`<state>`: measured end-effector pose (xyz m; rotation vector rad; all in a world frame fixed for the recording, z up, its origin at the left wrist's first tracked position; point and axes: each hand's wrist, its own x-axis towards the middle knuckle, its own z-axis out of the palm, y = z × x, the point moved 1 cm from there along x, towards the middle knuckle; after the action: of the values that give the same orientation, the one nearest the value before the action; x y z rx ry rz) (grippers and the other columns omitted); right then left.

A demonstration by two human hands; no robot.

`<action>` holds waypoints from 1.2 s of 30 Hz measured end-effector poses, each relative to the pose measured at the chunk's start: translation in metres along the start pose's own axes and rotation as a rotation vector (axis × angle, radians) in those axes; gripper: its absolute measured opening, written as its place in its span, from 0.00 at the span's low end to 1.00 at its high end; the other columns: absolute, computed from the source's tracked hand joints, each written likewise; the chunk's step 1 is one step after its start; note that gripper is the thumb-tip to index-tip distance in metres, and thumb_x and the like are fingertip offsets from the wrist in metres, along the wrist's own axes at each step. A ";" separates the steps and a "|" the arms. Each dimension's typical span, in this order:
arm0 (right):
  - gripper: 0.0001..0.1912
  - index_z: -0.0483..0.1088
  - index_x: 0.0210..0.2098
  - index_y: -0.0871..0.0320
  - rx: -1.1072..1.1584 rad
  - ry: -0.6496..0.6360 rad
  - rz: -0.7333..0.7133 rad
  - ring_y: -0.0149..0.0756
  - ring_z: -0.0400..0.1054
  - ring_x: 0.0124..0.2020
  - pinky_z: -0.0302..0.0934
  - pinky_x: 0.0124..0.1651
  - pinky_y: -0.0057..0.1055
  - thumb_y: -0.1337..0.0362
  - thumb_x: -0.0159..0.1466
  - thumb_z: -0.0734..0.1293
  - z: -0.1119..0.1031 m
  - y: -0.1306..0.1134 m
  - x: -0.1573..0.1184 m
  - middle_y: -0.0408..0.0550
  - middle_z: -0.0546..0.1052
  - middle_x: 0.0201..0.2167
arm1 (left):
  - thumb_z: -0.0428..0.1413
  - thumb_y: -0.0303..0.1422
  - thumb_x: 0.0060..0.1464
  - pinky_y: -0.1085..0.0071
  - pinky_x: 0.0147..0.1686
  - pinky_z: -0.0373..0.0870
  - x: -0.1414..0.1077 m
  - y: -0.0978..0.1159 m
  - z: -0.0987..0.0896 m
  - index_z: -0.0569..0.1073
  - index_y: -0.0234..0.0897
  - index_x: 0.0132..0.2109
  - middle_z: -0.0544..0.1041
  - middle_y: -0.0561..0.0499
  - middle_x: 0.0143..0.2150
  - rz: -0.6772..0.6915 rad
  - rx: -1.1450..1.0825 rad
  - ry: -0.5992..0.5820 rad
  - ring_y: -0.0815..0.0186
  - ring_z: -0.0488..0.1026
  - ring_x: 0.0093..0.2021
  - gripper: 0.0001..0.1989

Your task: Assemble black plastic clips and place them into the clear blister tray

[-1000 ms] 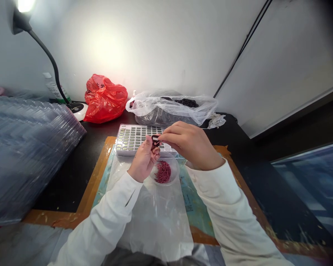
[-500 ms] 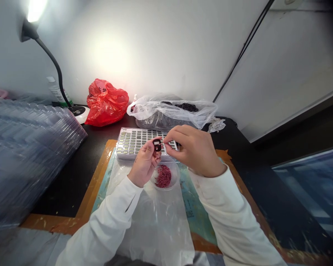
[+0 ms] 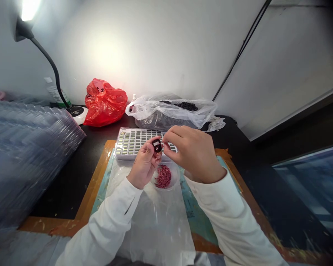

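A small dark part (image 3: 157, 145) with a pale rectangle on it is pinched between the thumb and fingers of my left hand (image 3: 144, 162). My right hand (image 3: 192, 151) is closed in a pinch at the part's right edge, and what lies between its fingertips is too small to make out. Behind both hands lies a white tray (image 3: 124, 156) with rows of small rectangular pieces, partly covered by them. Just below the hands, a clear round dish (image 3: 176, 178) holds many thin red pieces (image 3: 163, 176).
Stacked clear plastic trays (image 3: 30, 155) fill the left side. Toward the wall stand a lamp (image 3: 48, 57), a bottle (image 3: 54, 92), a red bag (image 3: 105, 103) and a clear bag (image 3: 161, 116) with dark contents. Clear plastic sheeting (image 3: 155, 225) covers the mat.
The fingertips of my right hand have come slightly closer to the dark part, and the thin piece seen between them is now mostly hidden. The view has shifted a little.
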<state>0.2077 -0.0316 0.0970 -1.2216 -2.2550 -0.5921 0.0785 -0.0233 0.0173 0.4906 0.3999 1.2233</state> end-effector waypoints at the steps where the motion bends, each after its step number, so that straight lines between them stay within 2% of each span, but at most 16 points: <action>1: 0.07 0.68 0.27 0.57 -0.002 0.000 0.000 0.31 0.60 0.28 0.45 0.29 0.31 0.68 0.62 0.65 0.000 0.000 0.000 0.40 0.72 0.27 | 0.69 0.46 0.40 0.85 0.23 0.64 0.000 0.000 0.000 0.78 0.36 0.45 0.72 0.53 0.31 0.000 0.000 0.003 0.79 0.64 0.24 0.26; 12: 0.06 0.67 0.28 0.58 -0.012 -0.046 -0.013 0.33 0.60 0.29 0.46 0.30 0.33 0.69 0.63 0.64 -0.003 -0.004 0.001 0.43 0.71 0.26 | 0.69 0.46 0.40 0.84 0.25 0.64 0.000 0.000 -0.001 0.77 0.36 0.45 0.71 0.53 0.31 0.010 0.021 0.009 0.78 0.62 0.25 0.26; 29: 0.08 0.68 0.28 0.58 0.000 -0.043 -0.067 0.33 0.60 0.29 0.47 0.32 0.33 0.70 0.64 0.63 -0.004 -0.010 0.001 0.44 0.71 0.27 | 0.68 0.45 0.43 0.82 0.27 0.64 0.001 -0.002 -0.003 0.77 0.36 0.44 0.70 0.54 0.29 0.030 0.042 -0.028 0.77 0.62 0.25 0.24; 36: 0.10 0.72 0.29 0.57 0.012 -0.038 -0.055 0.34 0.61 0.30 0.48 0.32 0.34 0.70 0.66 0.63 -0.004 -0.007 0.000 0.44 0.74 0.27 | 0.69 0.45 0.41 0.83 0.25 0.65 0.003 0.000 -0.004 0.78 0.36 0.45 0.74 0.52 0.33 0.029 0.051 0.028 0.77 0.64 0.25 0.25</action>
<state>0.2025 -0.0373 0.0996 -1.1778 -2.3267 -0.5802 0.0770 -0.0202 0.0144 0.5249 0.4502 1.2514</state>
